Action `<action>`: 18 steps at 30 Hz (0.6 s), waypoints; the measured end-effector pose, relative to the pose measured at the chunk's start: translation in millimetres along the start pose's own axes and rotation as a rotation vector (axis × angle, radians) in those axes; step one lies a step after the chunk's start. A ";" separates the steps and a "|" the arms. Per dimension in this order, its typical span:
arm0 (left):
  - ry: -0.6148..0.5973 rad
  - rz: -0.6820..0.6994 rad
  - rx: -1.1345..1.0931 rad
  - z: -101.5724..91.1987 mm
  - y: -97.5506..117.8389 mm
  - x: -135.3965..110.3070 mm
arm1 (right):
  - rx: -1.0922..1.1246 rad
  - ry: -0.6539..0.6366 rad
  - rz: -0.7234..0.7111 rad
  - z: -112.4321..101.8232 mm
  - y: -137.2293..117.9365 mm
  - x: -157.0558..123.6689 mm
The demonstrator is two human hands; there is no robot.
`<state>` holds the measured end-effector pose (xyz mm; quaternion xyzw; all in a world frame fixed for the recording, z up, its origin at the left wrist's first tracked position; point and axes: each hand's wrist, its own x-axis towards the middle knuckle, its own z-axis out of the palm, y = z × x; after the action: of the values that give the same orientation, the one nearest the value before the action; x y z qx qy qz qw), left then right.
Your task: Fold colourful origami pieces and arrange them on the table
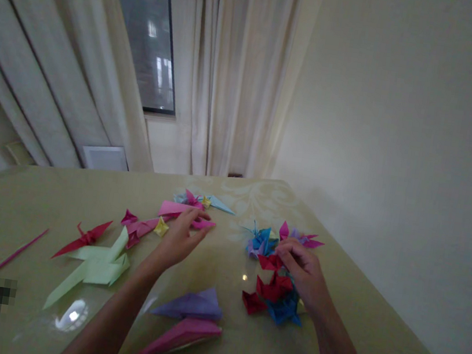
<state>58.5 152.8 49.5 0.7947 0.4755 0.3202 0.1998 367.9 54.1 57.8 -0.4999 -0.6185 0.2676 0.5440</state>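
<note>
My left hand (pixel 181 237) reaches over the table and its fingertips rest on a pink folded paper piece (pixel 178 211); a small yellow folded piece (pixel 161 227) lies just left of it. My right hand (pixel 301 268) sits on a heap of small red, blue and magenta origami flowers (pixel 275 291), fingers curled onto a red one (pixel 270 261). A blue flower (pixel 262 240) and a magenta one (pixel 304 238) lie just beyond that hand.
On the glossy olive table (pixel 16 210) lie a red crane (pixel 82 237), a light green folded shape (pixel 94 265), a purple one (pixel 191 305), a pink one (pixel 182 336) and a pink strip (pixel 14 254). Curtains, a window and a wall stand behind.
</note>
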 end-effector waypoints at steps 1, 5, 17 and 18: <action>0.040 -0.058 0.076 2.5 -13.5 1.5 | -0.080 0.001 -0.023 -7.4 1.7 1.4; 0.031 -0.203 0.289 15.2 -54.9 -3.8 | -0.373 -0.120 -0.007 -24.2 9.0 1.7; 0.052 -0.224 0.275 22.0 -70.6 -8.1 | -0.463 -0.421 0.114 -16.2 23.7 -7.3; 0.070 -0.219 0.220 18.4 -69.8 -5.2 | -0.455 -0.392 0.095 -14.8 22.5 -6.9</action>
<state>25.8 180.6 -8.8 0.7436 0.5982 0.2698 0.1285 388.5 52.8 39.3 -0.5760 -0.7317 0.2390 0.2751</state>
